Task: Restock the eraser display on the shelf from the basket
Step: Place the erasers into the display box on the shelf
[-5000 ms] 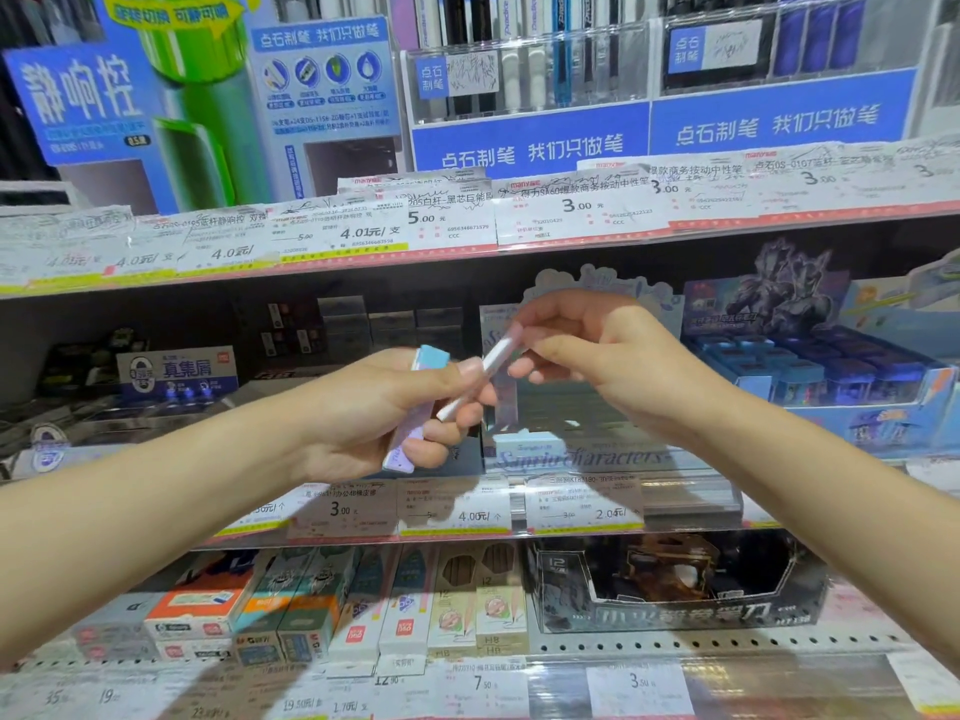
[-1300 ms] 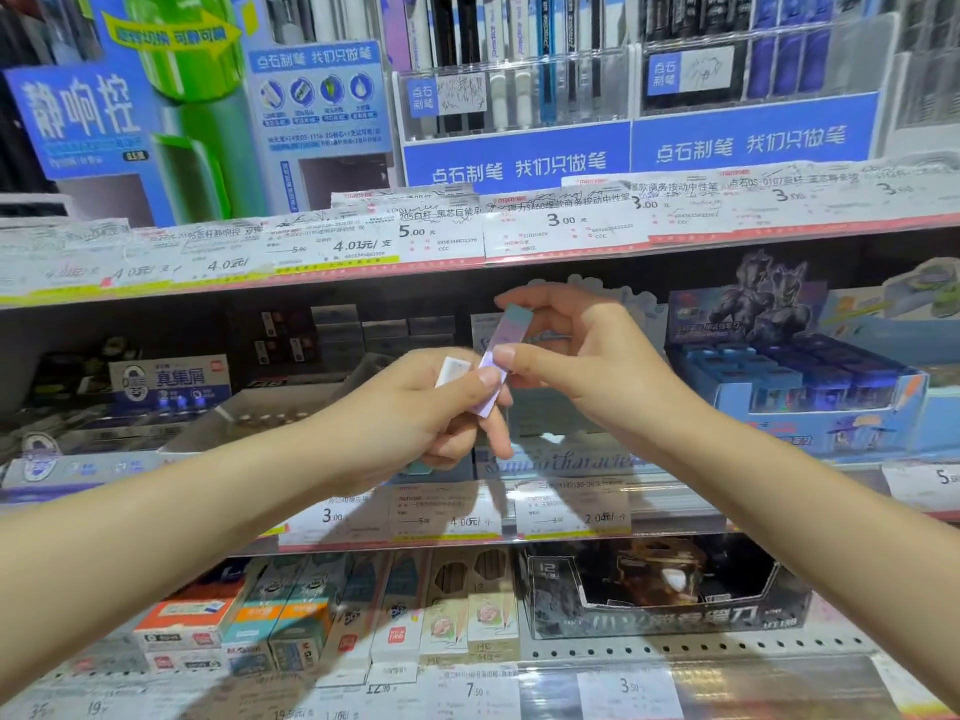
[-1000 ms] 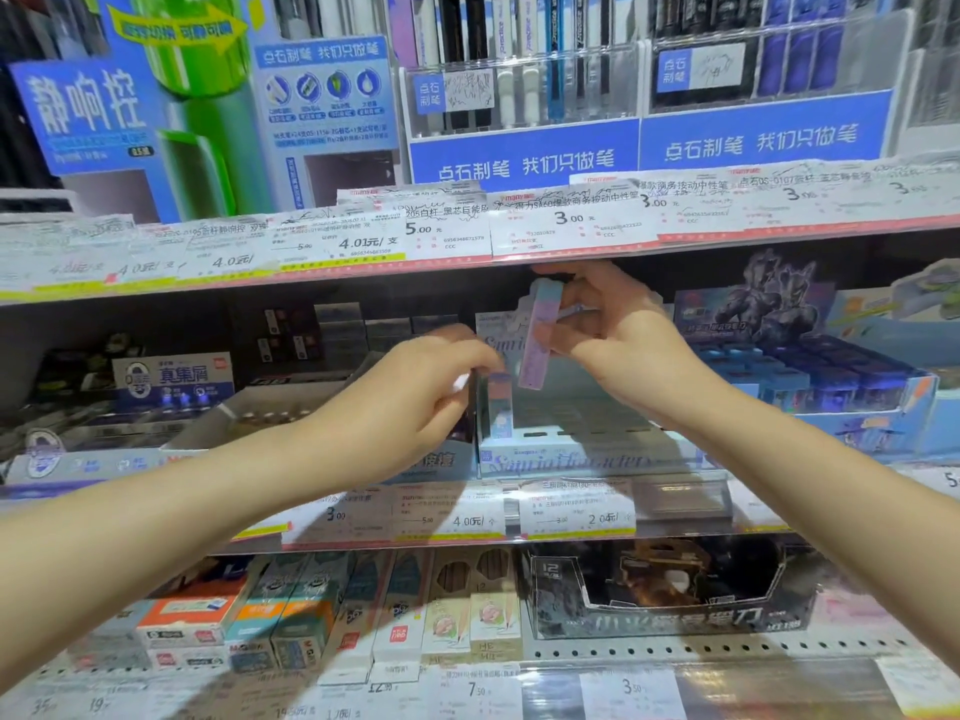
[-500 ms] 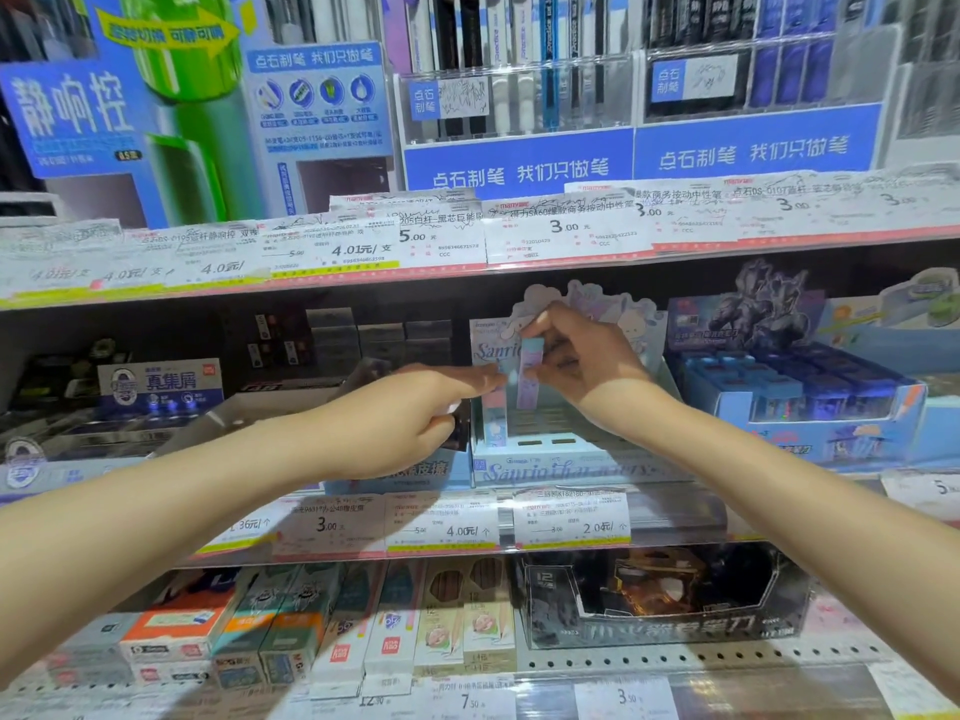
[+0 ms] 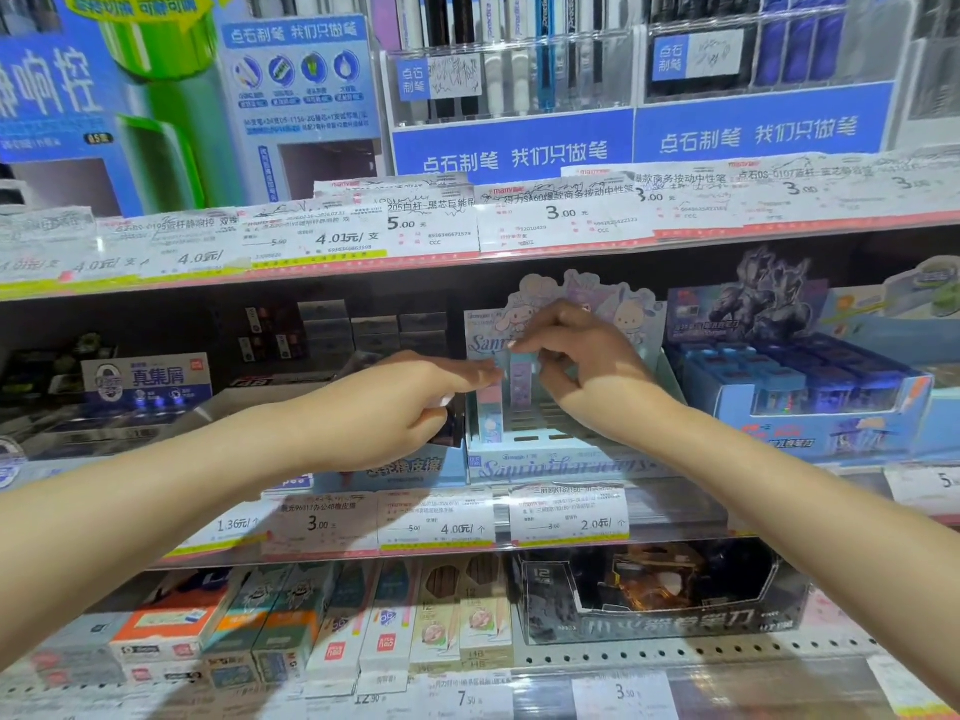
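On the middle shelf (image 5: 675,517), behind its strip of price tags (image 5: 569,517), we have the pale blue eraser display box (image 5: 566,462) facing us, its slotted tray stepped upward toward a cartoon backing card (image 5: 631,304) so each row stands a little higher than the one in front and every eraser can be seen. Most slots look empty, which is why we judge the restock to be at an early stage. The basket named in the task is nowhere in view.

Beside the display, to the right, a darker blue box (image 5: 800,392) of small items sits well filled, and a flat box (image 5: 150,379) with a blue label lies to the left.

Our right hand (image 5: 582,366) reaches over the tray from above, thumb and fingers pinching the top of a lilac eraser (image 5: 521,387) held upright, the grip high so the lower end can slide into its slot unobstructed. It appears partly seated already, though we cannot tell how deep.

Our left hand (image 5: 395,407) stretches in from the side, fingertips against the pink-and-blue eraser (image 5: 490,415) standing in the leftmost slot, apparently steadying it so the neighbour does not tip it. Something pale shows under the palm, likely more stock kept ready, but we cannot tell whether those fingers grip it.
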A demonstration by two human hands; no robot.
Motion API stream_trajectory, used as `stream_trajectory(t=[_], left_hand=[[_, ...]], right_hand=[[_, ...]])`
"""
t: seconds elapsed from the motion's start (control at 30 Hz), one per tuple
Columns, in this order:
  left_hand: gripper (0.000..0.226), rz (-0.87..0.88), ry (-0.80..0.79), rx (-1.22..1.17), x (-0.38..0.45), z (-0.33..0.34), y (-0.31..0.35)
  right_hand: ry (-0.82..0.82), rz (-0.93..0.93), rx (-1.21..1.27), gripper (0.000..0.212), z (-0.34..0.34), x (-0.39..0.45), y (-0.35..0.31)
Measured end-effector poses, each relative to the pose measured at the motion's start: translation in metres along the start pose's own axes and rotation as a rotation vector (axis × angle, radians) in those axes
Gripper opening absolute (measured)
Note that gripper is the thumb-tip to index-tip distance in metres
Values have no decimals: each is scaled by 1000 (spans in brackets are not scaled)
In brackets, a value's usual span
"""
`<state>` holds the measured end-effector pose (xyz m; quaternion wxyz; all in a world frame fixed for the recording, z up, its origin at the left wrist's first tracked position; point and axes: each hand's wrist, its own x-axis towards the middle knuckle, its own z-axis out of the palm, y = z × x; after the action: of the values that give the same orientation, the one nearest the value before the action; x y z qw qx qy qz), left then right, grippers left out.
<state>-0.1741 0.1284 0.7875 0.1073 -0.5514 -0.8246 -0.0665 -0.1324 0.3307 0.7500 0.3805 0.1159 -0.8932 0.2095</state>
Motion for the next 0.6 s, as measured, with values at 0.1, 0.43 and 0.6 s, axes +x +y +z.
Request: stream_trajectory(t=[0.1, 0.43, 0.6], left_hand=[[62, 35, 0, -6, -1, -1, 2], [60, 2, -27, -52, 1, 1, -8], [59, -12, -20, -65, 2, 0, -8]], right_hand=[[15, 12, 10, 33, 1, 0, 1], [19, 58, 33, 34, 0, 4, 7], [-104, 35, -4, 31, 3, 3, 7]])
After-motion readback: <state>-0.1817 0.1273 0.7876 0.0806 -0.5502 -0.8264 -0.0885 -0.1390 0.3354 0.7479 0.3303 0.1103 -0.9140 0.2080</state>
